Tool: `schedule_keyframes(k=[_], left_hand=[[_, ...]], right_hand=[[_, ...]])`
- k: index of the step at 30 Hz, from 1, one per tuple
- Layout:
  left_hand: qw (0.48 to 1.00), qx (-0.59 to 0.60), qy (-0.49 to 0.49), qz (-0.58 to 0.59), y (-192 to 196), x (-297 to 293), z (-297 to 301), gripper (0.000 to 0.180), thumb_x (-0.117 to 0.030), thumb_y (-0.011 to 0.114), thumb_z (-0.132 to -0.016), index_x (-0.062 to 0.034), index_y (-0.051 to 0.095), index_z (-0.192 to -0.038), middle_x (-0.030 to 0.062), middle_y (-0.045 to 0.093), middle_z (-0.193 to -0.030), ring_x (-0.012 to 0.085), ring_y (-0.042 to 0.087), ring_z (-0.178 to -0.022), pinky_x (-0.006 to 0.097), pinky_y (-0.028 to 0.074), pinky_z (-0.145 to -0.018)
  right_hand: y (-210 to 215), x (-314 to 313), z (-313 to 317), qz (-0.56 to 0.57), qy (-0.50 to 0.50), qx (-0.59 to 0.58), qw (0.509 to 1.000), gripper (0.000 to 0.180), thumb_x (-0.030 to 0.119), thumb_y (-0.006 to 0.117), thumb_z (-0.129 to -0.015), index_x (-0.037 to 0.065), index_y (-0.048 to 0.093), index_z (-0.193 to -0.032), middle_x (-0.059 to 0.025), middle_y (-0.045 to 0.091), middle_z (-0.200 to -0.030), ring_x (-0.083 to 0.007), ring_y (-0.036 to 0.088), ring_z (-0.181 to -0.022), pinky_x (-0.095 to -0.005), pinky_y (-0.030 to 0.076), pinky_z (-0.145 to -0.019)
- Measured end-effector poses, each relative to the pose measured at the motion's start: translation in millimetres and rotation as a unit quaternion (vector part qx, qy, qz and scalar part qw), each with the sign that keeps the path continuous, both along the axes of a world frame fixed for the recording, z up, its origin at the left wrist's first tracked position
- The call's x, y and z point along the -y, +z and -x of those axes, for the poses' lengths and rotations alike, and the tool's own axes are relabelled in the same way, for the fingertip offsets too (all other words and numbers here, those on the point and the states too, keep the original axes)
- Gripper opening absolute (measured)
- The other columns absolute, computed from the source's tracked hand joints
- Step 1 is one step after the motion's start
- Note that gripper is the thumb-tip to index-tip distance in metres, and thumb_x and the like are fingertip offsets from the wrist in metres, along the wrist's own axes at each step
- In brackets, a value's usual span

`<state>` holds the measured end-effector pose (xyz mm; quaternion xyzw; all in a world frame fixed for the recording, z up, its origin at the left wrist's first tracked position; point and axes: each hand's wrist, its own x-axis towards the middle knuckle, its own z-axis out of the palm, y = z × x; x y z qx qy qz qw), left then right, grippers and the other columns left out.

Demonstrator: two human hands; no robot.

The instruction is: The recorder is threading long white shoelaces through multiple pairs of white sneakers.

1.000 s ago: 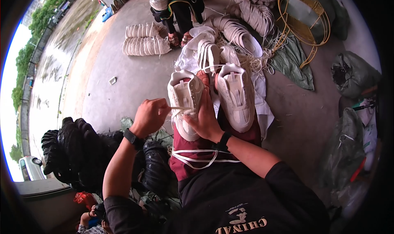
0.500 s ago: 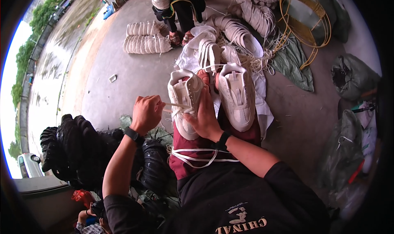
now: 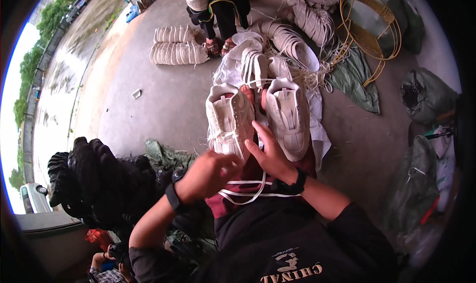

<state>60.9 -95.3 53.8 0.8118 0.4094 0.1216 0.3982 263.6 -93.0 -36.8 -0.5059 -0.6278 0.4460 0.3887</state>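
On the lap, near its middle: two pale shoes side by side, long axes running away from the body, toes pointing outward. Left shoe (image 3: 229, 119) directly ahead of the left hand (image 3: 207, 173), nearer to it than to the other; left hand curled shut at the shoe's near end, seemingly pinching a white lace (image 3: 248, 193), though the grip itself hidden. Right hand (image 3: 271, 156) spread open, fingers resting between the left shoe and the right shoe (image 3: 288, 117). Lace looping down over the maroon cloth (image 3: 233, 203) below. Beyond, on the concrete floor (image 3: 148, 104), heaps of white soles (image 3: 174, 52).
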Motion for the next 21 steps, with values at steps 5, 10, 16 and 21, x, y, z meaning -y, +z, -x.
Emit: schedule_keyframes(k=[5,10,16,21], left_hand=[[0.973,0.111,-0.173,0.103,3.3,35.8,-28.6,0.028,-0.011,0.066,-0.088,-0.0024,0.063,-0.115,0.0133,0.068,-0.096,0.0261,0.067,-0.081,0.036,0.053,-0.072],[0.992,0.071,-0.006,0.101,3.5,20.1,-6.5,0.022,-0.001,0.06,-0.088,-0.0036,0.066,-0.11,0.0112,0.069,-0.101,0.0194,0.067,-0.081,0.032,0.053,-0.074],[0.945,0.001,0.248,-0.212,-60.8,-10.0,18.4,0.02,-0.015,0.067,-0.086,-0.0005,0.06,-0.098,0.0163,0.064,-0.087,0.0306,0.063,-0.076,0.039,0.051,-0.071],[0.957,-0.038,0.284,0.042,-78.0,-17.8,29.2,0.025,-0.019,0.066,-0.089,0.0006,0.058,-0.101,0.0123,0.064,-0.083,0.0199,0.063,-0.077,0.032,0.05,-0.072]], right_hand=[[0.0,30.1,-13.0,0.266,0.181,-0.311,0.894,0.048,0.016,0.058,-0.097,-0.004,0.042,-0.138,-0.0104,0.065,-0.106,-0.0131,0.062,-0.098,-0.0277,0.048,-0.088],[33.8,41.5,-48.7,0.392,0.111,-0.319,0.856,0.032,0.015,0.059,-0.094,-0.002,0.055,-0.121,-0.0026,0.064,-0.087,-0.0099,0.063,-0.082,-0.0212,0.049,-0.075],[50.9,39.2,-99.4,0.233,0.029,-0.452,0.86,0.02,0.018,0.055,-0.097,-0.002,0.056,-0.103,-0.0016,0.052,-0.068,-0.0172,0.059,-0.073,-0.0295,0.048,-0.075],[73.3,30.6,-137.7,0.071,-0.035,-0.489,0.869,0.021,0.024,0.051,-0.099,0.004,0.056,-0.099,-0.002,0.047,-0.07,-0.0189,0.052,-0.07,-0.0355,0.046,-0.074]])
